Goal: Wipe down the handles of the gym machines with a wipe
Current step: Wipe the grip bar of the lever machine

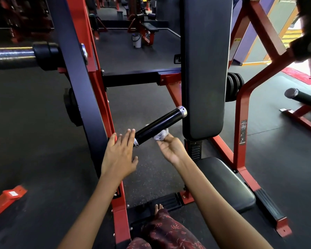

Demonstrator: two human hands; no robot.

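Far left: steel bar [9, 55] with a black collar, running into the dark upright [75, 72] of a red-framed machine. Red foot [8, 197] on the floor at lower left.

Left hand [119, 155]: fingers straight and spread, flat, holding nothing, fingertips by the red frame edge and just beside the lower end of the handle [158, 125].

Handle: black tube, silver caps both ends, slanting up to the right toward the back pad [205, 69].

Wipe [161, 135]: small, white, crumpled, pressed against the underside of the handle near its lower end.

Right hand [171, 147]: palm up under the handle, fingers curled, pinching the wipe.

Right of it: black seat [226, 182], red frame legs [241, 108], another padded roller [302, 97] at far right.
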